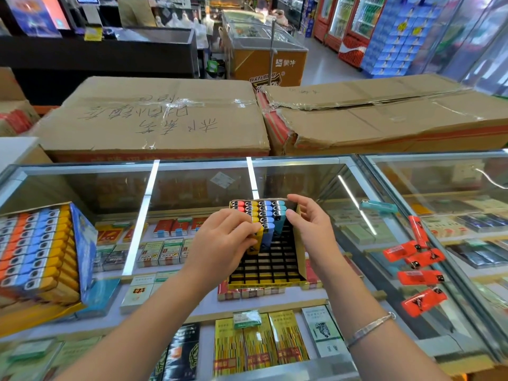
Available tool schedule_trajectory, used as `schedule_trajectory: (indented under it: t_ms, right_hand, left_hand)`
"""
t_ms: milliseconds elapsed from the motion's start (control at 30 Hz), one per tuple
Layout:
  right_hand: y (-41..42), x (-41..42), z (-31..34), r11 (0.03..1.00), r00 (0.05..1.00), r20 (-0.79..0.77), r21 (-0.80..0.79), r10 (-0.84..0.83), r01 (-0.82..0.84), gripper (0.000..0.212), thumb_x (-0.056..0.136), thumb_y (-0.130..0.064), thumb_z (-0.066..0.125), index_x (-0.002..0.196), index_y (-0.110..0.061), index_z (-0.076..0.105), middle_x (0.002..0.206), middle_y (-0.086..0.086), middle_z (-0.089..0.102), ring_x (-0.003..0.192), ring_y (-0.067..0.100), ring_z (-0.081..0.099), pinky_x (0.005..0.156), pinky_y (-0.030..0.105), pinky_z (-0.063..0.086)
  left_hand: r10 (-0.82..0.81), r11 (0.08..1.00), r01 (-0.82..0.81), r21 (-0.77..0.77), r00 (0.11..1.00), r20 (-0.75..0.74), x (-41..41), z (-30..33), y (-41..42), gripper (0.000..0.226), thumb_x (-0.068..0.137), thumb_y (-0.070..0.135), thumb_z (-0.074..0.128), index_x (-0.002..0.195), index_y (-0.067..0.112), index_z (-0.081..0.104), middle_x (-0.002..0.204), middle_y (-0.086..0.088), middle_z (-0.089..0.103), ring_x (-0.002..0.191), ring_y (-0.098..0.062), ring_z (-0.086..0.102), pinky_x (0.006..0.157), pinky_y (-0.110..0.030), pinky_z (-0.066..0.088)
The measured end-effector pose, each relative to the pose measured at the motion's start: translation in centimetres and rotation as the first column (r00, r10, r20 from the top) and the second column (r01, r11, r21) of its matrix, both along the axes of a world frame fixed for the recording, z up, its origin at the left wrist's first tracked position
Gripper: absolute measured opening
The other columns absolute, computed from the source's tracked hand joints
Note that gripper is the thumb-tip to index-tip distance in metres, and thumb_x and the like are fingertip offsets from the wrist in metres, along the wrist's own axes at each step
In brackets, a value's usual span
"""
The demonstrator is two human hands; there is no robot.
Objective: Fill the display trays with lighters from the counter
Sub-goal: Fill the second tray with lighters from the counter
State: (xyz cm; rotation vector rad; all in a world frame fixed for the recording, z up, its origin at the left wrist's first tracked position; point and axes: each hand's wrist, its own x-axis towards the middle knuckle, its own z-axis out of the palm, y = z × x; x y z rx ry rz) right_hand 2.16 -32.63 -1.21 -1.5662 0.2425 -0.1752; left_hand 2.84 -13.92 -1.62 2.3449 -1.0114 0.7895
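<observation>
A yellow display tray (299, 259) with a black grid stands on the glass counter in the middle. Its far rows hold red, yellow, blue and teal lighters (264, 209). My left hand (222, 243) pinches a yellow lighter (257, 240) that is partly down in a grid slot. My right hand (310, 224) grips the tray's right wall near the teal lighters. Several loose orange lighters (417, 259) lie on the glass at the right, and one teal lighter (380, 206) lies farther back.
A full tray of lighters (41, 251) sits tilted at the left on the counter. Two large cardboard boxes (154, 119) stand behind the counter's far edge. Cigarette packs (261, 342) show under the glass.
</observation>
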Motion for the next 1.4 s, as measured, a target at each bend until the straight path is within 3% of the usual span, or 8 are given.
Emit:
schedule_trajectory:
  t_ms: [300,467,667,767,900,1067,1200,1400]
  right_hand:
    - [-0.1,0.0,0.1,1.000,1.000,-0.006,-0.006,0.012,-0.012,0.027,0.091,-0.013,0.056,0.100,-0.038,0.062,0.105,-0.006,0.062,0.096,0.008,0.058,0.056,0.009,0.047]
    - [-0.1,-0.1,0.1,1.000,1.000,-0.017,-0.002,0.015,-0.015,0.027,0.091,-0.014,0.055,0.101,-0.039,0.062,0.108,-0.005,0.061,0.100,0.009,0.056,0.056,0.009,0.048]
    - [-0.2,0.0,0.2,1.000,0.999,-0.036,-0.017,0.022,-0.023,0.030,0.091,-0.014,0.055,0.100,-0.041,0.061,0.112,-0.007,0.059,0.103,0.007,0.054,0.057,0.011,0.048]
    - [-0.6,-0.4,0.1,1.000,0.999,-0.035,-0.015,-0.004,0.004,0.031,0.090,-0.014,0.056,0.100,-0.043,0.060,0.111,-0.010,0.059,0.104,0.004,0.053,0.067,0.015,0.046]
    - [-2.1,-1.4,-0.3,0.984,0.985,-0.026,-0.062,-0.169,0.167,0.029,0.088,-0.009,0.056,0.103,-0.034,0.059,0.108,-0.005,0.060,0.101,0.008,0.057,0.079,0.025,0.048]
    - [-6.2,-3.8,-0.2,0.827,0.906,0.019,-0.401,-0.422,0.394,0.030,0.088,-0.002,0.047,0.110,-0.020,0.057,0.103,-0.005,0.057,0.081,0.000,0.055,0.059,0.019,0.044]
    - [-10.8,-7.0,0.1,0.372,0.786,-0.043,-0.896,-0.617,0.243,0.029,0.087,-0.010,0.050,0.115,-0.011,0.056,0.123,0.015,0.048,0.107,0.034,0.046,0.076,0.041,0.043]
    - [-13.4,-10.5,0.7,0.435,0.589,-0.349,-0.900,-0.729,0.006,0.045,0.091,-0.026,0.050,0.129,-0.006,0.037,0.135,0.021,0.033,0.109,0.042,0.049,0.081,0.049,0.043]
  left_hand:
    - [0.029,0.999,-0.027,0.026,0.994,-0.105,-0.2,-0.4,0.2,0.026,0.069,0.010,0.079,0.092,0.007,0.068,0.096,-0.008,0.064,0.092,-0.023,0.057,0.078,-0.032,0.050]
    - [0.015,1.000,-0.021,-0.019,0.961,-0.277,-0.6,-1.3,0.5,0.028,0.076,0.010,0.075,0.102,0.009,0.065,0.128,-0.012,0.056,0.128,-0.034,0.042,0.098,-0.043,0.038]
    - [0.035,0.977,-0.143,-0.159,0.840,-0.542,-1.0,-2.5,0.2,0.084,0.080,0.021,0.071,0.137,0.047,0.015,0.155,0.010,0.006,0.142,-0.017,0.015,0.106,-0.042,0.033]
    - [0.040,0.951,-0.236,-0.201,0.738,-0.674,-0.9,-2.9,-0.2,0.099,0.080,0.027,0.071,0.141,0.044,-0.005,0.154,0.006,0.019,0.138,-0.014,0.026,0.106,-0.038,0.032]
    - [0.056,0.960,-0.227,-0.165,0.732,-0.679,-0.6,-3.3,-0.3,0.097,0.081,0.030,0.070,0.148,0.032,-0.001,0.153,0.006,0.025,0.136,-0.015,0.030,0.105,-0.036,0.033]
    - [0.063,0.964,-0.222,-0.150,0.732,-0.678,-0.5,-3.2,-1.4,0.098,0.082,0.031,0.068,0.149,0.030,-0.004,0.150,0.004,0.031,0.129,-0.017,0.040,0.098,-0.035,0.040]
    - [0.015,0.964,-0.196,-0.180,0.716,-0.698,-0.5,-3.4,-2.7,0.099,0.083,0.026,0.068,0.149,0.029,-0.006,0.153,0.004,0.025,0.130,-0.017,0.040,0.098,-0.034,0.041]
    - [-0.019,0.958,-0.194,-0.211,0.692,-0.721,-0.5,-4.2,-4.2,0.101,0.083,0.015,0.067,0.148,0.033,-0.009,0.153,0.002,0.023,0.131,-0.014,0.036,0.094,-0.025,0.034]
